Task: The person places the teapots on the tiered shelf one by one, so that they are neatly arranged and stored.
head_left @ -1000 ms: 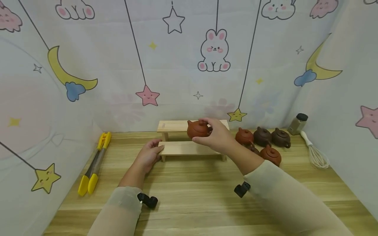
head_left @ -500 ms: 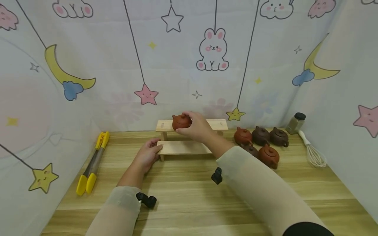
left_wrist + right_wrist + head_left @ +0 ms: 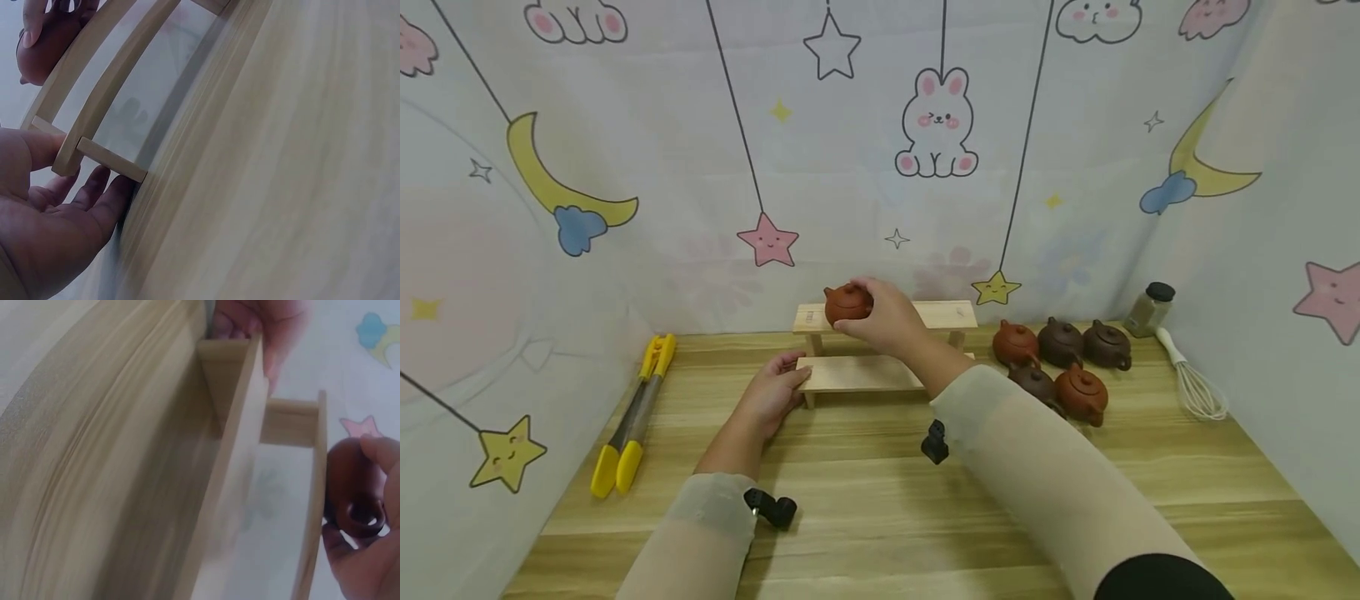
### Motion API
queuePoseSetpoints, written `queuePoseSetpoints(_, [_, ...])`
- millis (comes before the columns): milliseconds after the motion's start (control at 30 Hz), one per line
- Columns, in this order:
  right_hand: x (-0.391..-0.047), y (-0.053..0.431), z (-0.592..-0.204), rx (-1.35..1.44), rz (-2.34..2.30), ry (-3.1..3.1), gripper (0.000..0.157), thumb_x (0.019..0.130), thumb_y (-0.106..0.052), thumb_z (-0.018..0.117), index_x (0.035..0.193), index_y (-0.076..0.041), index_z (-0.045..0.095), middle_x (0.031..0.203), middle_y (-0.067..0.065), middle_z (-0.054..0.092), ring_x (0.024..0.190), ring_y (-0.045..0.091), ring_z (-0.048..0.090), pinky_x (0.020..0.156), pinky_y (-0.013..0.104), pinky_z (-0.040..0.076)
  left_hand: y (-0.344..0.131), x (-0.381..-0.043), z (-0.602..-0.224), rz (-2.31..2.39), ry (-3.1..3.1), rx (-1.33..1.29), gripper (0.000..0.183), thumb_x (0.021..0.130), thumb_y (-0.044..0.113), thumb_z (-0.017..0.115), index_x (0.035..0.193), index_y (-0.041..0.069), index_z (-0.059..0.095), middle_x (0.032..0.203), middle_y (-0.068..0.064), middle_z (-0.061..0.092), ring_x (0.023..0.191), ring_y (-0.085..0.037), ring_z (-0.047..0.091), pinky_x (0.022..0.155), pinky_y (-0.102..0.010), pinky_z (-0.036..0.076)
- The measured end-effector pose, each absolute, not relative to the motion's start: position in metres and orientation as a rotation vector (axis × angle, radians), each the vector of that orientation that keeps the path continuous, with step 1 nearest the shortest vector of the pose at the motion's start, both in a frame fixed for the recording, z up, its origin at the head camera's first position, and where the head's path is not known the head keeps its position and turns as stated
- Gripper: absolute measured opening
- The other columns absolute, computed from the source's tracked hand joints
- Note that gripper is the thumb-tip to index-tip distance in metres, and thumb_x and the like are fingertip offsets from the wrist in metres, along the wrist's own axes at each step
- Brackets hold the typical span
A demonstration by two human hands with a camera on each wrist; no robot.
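A reddish-brown clay teapot (image 3: 847, 307) is at the left part of the upper board of a two-tier wooden stand (image 3: 865, 374). My right hand (image 3: 887, 317) holds it, fingers by the lid and thumb low on its side, handle facing the palm in the right wrist view. The teapot's base appears to touch the board (image 3: 317, 487). At the lower tier's left end, my left hand (image 3: 771, 392) grips the stand. Its thumb lies on the board, and the other fingers are around the end and leg (image 3: 112, 159).
Right of the stand sit several teapots, red-brown (image 3: 1081, 394) and dark brown (image 3: 1062, 342). Behind them is a black-lidded jar (image 3: 1150, 308), with a white whisk (image 3: 1197, 383) beside it. Yellow-tipped tongs (image 3: 638, 408) lie far left. A patterned cloth (image 3: 850, 167) hangs behind the stand.
My right hand has carried the teapot leftward and slightly up, from over the stand's middle to the left part of the upper board. My left hand keeps its grip on the stand.
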State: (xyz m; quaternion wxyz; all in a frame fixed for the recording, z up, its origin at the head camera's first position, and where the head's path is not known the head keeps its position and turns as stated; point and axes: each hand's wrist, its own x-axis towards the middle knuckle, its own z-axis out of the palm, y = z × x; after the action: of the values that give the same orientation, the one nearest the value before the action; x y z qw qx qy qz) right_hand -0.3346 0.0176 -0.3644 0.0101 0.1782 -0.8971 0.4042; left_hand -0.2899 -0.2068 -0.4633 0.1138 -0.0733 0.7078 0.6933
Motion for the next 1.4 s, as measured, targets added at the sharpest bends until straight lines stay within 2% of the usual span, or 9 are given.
queuePoseSetpoints(200, [-0.338, 0.013, -0.359, 0.578, 1.245, -2.8, 0.07, 0.093, -0.039, 0.085, 0.152, -0.018, 0.054, 0.144, 0.003, 0.063, 0.129, 0.025, 0.062, 0.11, 0.045, 0.053, -0.205, -0.291, -0.461, 2.04, 2.073, -0.207, 0.059, 0.112, 0.02, 0.056, 0.165, 0.009, 0.035, 0.177, -0.012, 0.027, 0.141, -0.023, 0.05, 0.095, -0.024, 0.052])
queuePoseSetpoints(467, [-0.344, 0.01, -0.357, 0.548, 1.239, -2.824, 0.069, 0.093, -0.036, 0.086, 0.151, -0.018, 0.053, 0.146, 0.004, 0.062, 0.13, 0.026, 0.061, 0.111, 0.046, 0.052, -0.202, -0.289, -0.459, 2.035, 2.071, -0.197, 0.058, 0.112, 0.019, 0.055, 0.166, 0.008, 0.034, 0.174, -0.014, 0.03, 0.14, -0.023, 0.049, 0.111, -0.037, 0.046])
queuePoseSetpoints(700, [-0.345, 0.007, -0.358, 0.549, 1.293, -2.83, 0.07, 0.093, -0.034, 0.086, 0.152, -0.017, 0.052, 0.145, 0.005, 0.062, 0.129, 0.026, 0.062, 0.111, 0.045, 0.053, -0.201, -0.29, -0.462, 2.042, 2.072, -0.202, 0.056, 0.113, 0.018, 0.054, 0.165, 0.007, 0.035, 0.169, -0.016, 0.036, 0.135, -0.022, 0.053, 0.1, -0.028, 0.05])
queuePoseSetpoints(833, [-0.339, 0.009, -0.353, 0.541, 1.245, -2.853, 0.079, 0.093, -0.042, 0.085, 0.158, -0.017, 0.047, 0.155, 0.008, 0.055, 0.138, 0.029, 0.058, 0.115, 0.048, 0.051, -0.202, -0.29, -0.463, 2.041, 2.068, -0.195, 0.057, 0.112, 0.018, 0.055, 0.165, 0.008, 0.034, 0.171, -0.015, 0.035, 0.137, -0.023, 0.052, 0.098, -0.026, 0.051])
queuePoseSetpoints(967, [-0.323, 0.022, -0.34, 0.575, 1.159, -2.86, 0.084, 0.095, -0.05, 0.079, 0.163, -0.019, 0.042, 0.167, 0.008, 0.044, 0.151, 0.031, 0.047, 0.12, 0.053, 0.046, -0.204, -0.289, -0.464, 2.049, 2.064, -0.196, 0.058, 0.112, 0.017, 0.055, 0.165, 0.008, 0.034, 0.174, -0.014, 0.031, 0.142, -0.026, 0.048, 0.107, -0.035, 0.048])
queuePoseSetpoints(1067, [-0.303, 0.039, -0.329, 0.574, 1.16, -2.849, 0.08, 0.096, -0.053, 0.078, 0.163, -0.023, 0.044, 0.168, 0.002, 0.044, 0.154, 0.029, 0.044, 0.119, 0.056, 0.046, -0.205, -0.289, -0.464, 2.057, 2.065, -0.197, 0.058, 0.112, 0.017, 0.055, 0.165, 0.007, 0.034, 0.175, -0.014, 0.029, 0.143, -0.027, 0.047, 0.109, -0.037, 0.047])
queuePoseSetpoints(1233, [-0.265, 0.083, -0.319, 0.499, 1.258, -2.836, 0.076, 0.095, -0.059, 0.076, 0.16, -0.033, 0.047, 0.165, -0.006, 0.048, 0.146, 0.031, 0.053, 0.113, 0.055, 0.052, -0.206, -0.29, -0.464, 2.059, 2.065, -0.206, 0.057, 0.112, 0.016, 0.055, 0.165, 0.007, 0.035, 0.177, -0.013, 0.026, 0.145, -0.027, 0.045, 0.106, -0.034, 0.048])
queuePoseSetpoints(1400, [-0.236, 0.134, -0.321, 0.419, 1.264, -2.855, 0.072, 0.097, -0.058, 0.075, 0.159, -0.036, 0.047, 0.162, -0.001, 0.049, 0.134, 0.036, 0.059, 0.103, 0.056, 0.056, -0.207, -0.289, -0.466, 2.062, 2.052, -0.207, 0.058, 0.112, 0.016, 0.056, 0.165, 0.007, 0.034, 0.178, -0.013, 0.024, 0.149, -0.029, 0.042, 0.116, -0.043, 0.043])
